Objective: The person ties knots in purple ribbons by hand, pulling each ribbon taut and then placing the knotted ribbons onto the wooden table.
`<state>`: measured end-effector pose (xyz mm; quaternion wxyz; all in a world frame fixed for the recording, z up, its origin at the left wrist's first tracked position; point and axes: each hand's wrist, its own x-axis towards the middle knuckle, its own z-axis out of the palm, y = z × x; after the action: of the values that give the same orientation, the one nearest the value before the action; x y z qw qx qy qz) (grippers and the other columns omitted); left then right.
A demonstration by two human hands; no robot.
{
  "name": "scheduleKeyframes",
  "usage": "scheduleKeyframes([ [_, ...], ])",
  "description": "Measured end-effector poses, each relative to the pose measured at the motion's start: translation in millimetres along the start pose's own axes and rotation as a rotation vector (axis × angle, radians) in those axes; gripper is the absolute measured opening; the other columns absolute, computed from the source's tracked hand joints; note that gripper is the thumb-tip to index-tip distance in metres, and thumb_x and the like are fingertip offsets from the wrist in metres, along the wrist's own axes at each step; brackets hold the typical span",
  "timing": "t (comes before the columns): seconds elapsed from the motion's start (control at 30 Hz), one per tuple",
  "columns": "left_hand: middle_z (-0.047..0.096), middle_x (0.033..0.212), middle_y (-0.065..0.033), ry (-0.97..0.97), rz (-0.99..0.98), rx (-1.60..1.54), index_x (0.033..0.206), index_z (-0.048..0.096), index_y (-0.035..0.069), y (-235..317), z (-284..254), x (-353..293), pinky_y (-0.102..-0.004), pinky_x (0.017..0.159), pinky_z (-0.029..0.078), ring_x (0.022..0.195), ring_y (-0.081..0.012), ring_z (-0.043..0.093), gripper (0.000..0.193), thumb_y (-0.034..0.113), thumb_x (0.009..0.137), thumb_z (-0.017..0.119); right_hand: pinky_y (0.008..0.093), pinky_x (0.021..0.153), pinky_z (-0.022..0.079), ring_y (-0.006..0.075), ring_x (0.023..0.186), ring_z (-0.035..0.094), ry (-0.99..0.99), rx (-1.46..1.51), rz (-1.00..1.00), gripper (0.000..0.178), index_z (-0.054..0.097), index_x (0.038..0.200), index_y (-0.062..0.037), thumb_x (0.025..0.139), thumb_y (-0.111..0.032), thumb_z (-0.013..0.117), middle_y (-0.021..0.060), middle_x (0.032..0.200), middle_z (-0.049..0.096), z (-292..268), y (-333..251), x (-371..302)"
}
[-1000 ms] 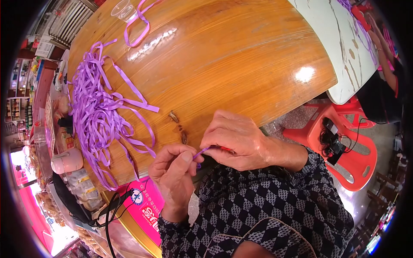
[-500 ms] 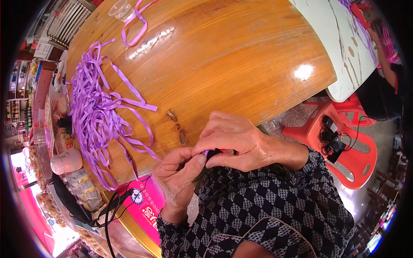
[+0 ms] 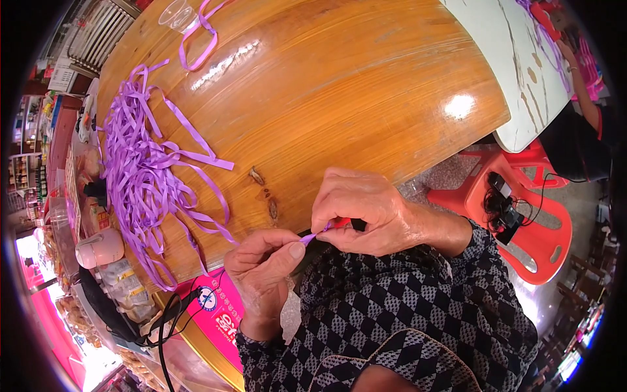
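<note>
Short stretch of purple ribbon (image 3: 307, 240) sat between the hands, by the tabletop (image 3: 366, 98) edge; left hand (image 3: 264, 269) pinched it, right hand (image 3: 367, 212) gripped it beside a half-hidden red item (image 3: 340, 223). Handling looked unfinished; leftward, a ribbon heap (image 3: 138, 153) lay loose, seemingly unworked.

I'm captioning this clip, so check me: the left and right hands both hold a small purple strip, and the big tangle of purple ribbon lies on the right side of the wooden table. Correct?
Not quite: the tangle of purple ribbon lies on the left side of the wooden table, as the head view shows. The left hand and right hand do both hold a small purple strip.
</note>
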<state>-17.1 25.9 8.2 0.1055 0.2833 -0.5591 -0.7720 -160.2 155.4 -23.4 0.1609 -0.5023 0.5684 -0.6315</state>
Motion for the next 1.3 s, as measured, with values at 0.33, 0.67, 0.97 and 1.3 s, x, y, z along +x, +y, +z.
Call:
scheduleKeyframes([
  [0.33,0.064,0.077,-0.0047,-0.036,-0.048,0.098,0.087,0.065,-0.006,4,4,0,-0.0176,0.061,0.043,0.066,-0.0071,0.055,0.012,-0.003,0.076,0.067,0.0322,0.055,0.040,0.0224,0.063,0.050,-0.011,0.028,0.037,0.015,0.054,0.073,-0.0068,0.067,0.001,0.065,0.0043,0.066,0.049,2,0,-3],
  [0.67,0.062,0.075,-0.0027,0.002,-0.043,0.128,0.087,0.064,-0.005,2,6,-1,-0.0169,0.057,0.040,0.063,-0.0060,0.052,0.011,-0.001,0.077,0.067,0.0300,0.058,0.042,0.0201,0.069,0.054,-0.053,0.059,0.066,0.017,0.060,0.081,-0.0051,0.070,0.001,0.070,0.0050,0.077,0.058,-1,3,-5],
  [0.97,0.061,0.074,-0.0018,0.004,-0.006,0.208,0.088,0.064,-0.005,1,3,-2,-0.0163,0.055,0.038,0.062,-0.0050,0.051,0.011,0.002,0.080,0.066,0.0303,0.059,0.043,0.0207,0.071,0.054,-0.053,0.066,0.073,0.016,0.062,0.085,-0.0046,0.071,-0.001,0.071,0.0059,0.082,0.061,-2,4,-8],
  [1.3,0.057,0.077,0.0010,0.008,0.016,0.263,0.093,0.060,-0.003,-1,12,2,-0.0161,0.058,0.039,0.067,-0.0038,0.049,0.014,0.008,0.084,0.063,0.0305,0.059,0.043,0.0224,0.070,0.056,0.037,-0.004,-0.020,0.018,0.063,0.087,-0.0030,0.071,0.001,0.070,0.0071,0.080,0.062,4,3,-5],
])
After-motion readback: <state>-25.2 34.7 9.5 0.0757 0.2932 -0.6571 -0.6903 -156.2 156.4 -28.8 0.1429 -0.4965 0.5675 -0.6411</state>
